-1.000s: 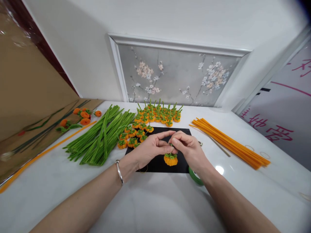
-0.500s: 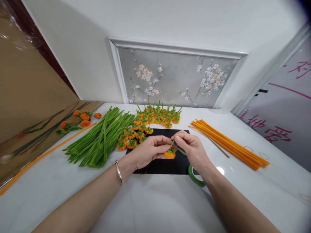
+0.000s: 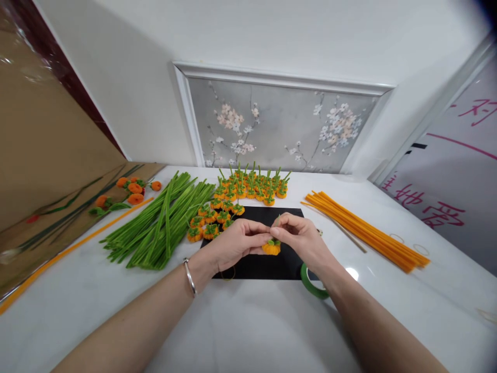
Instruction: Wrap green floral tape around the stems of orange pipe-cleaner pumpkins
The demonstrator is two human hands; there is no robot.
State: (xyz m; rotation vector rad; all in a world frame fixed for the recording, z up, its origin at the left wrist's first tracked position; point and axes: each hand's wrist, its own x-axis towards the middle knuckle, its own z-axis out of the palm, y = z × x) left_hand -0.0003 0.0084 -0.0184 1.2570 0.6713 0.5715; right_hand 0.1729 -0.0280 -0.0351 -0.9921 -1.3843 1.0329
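A small orange pumpkin (image 3: 271, 249) is held over the black mat (image 3: 256, 268), its body pinched by the left hand (image 3: 241, 238) and its green stem by the right hand (image 3: 302, 237). On the white board (image 3: 479, 178) at right, handwritten reddish characters (image 3: 442, 215) can be read, among them 对, 她 and 爱.

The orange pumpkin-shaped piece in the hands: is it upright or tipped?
Upright: the orange piece has its green top uppermost, ribbed orange body below.
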